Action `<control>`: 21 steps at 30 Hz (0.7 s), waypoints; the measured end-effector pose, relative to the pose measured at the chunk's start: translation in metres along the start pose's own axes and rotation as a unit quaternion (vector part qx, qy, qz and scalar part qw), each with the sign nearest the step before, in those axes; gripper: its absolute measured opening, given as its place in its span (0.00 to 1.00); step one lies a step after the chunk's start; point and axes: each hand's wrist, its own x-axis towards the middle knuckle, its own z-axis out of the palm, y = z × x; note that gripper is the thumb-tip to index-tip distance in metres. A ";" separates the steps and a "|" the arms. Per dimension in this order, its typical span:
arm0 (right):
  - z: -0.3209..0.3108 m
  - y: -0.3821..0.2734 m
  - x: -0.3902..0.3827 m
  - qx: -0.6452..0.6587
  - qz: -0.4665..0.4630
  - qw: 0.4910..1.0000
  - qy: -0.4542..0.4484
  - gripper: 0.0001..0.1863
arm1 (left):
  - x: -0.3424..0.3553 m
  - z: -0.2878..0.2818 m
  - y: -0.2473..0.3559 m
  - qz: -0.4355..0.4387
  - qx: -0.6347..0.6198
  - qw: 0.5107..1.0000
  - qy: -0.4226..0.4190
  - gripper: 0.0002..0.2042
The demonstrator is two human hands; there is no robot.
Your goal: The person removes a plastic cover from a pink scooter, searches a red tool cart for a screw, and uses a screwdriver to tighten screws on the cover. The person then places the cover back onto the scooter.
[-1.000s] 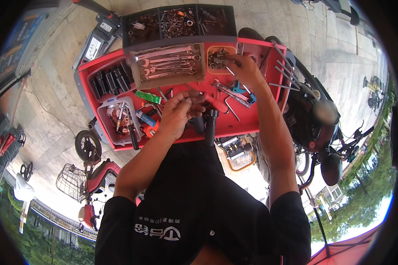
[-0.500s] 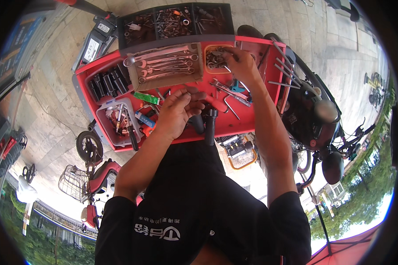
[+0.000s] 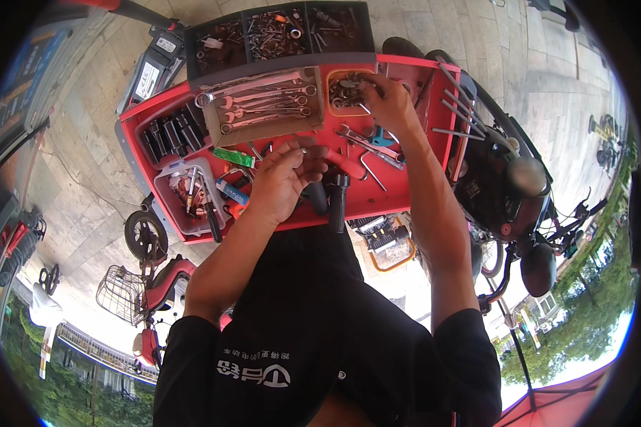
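Above the red tool tray [image 3: 413,192], my left hand [image 3: 286,178] holds a small metal piece [image 3: 303,151] between curled fingers. My right hand [image 3: 386,107] reaches into an orange basket [image 3: 330,107] of small metal parts, fingertips closed among them; what they grip, if anything, is unclear. Left of the basket sits a cardboard box of wrenches [image 3: 263,107]. Loose wrenches [image 3: 363,139], a hex key [image 3: 374,174] and a black rubber grip [image 3: 338,203] lie below the basket. A green package [image 3: 231,156] is beside my left hand.
A black compartment bin of hardware [image 3: 278,35] stands behind the tray. Black sockets [image 3: 171,132] and a clear tool container [image 3: 192,196] are at its left. A dark scooter [image 3: 498,199] is close at right, a red scooter [image 3: 160,285] at lower left.
My right fingertips have moved slightly up and left, further into the orange basket. My left hand keeps roughly its place. The tray appears shifted slightly up and left in view.
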 end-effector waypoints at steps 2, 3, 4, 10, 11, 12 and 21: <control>0.004 0.000 0.000 -0.004 -0.020 1.000 0.014 0.18 | 0.001 0.002 0.001 -0.010 -0.022 1.000 0.001 0.14; 0.004 -0.001 0.000 0.018 -0.004 1.000 0.016 0.17 | 0.002 0.003 0.002 -0.014 -0.033 0.999 0.002 0.14; 0.005 -0.002 -0.001 0.040 0.013 0.999 0.018 0.17 | 0.002 0.004 0.003 -0.017 -0.039 0.999 0.002 0.15; -0.007 -0.008 -0.015 0.078 -0.025 0.992 0.097 0.14 | 0.002 0.003 0.003 -0.011 -0.015 1.000 -0.002 0.15; -0.009 -0.008 -0.017 0.073 -0.025 0.992 0.100 0.14 | 0.002 0.002 0.002 -0.009 -0.005 1.000 -0.006 0.15; -0.011 -0.008 -0.020 0.073 -0.003 0.994 0.075 0.14 | 0.003 0.001 0.001 -0.006 0.005 1.000 -0.009 0.14; -0.018 -0.006 -0.018 -0.091 -0.027 0.991 -0.092 0.32 | 0.002 -0.002 -0.003 -0.022 0.025 0.999 -0.015 0.12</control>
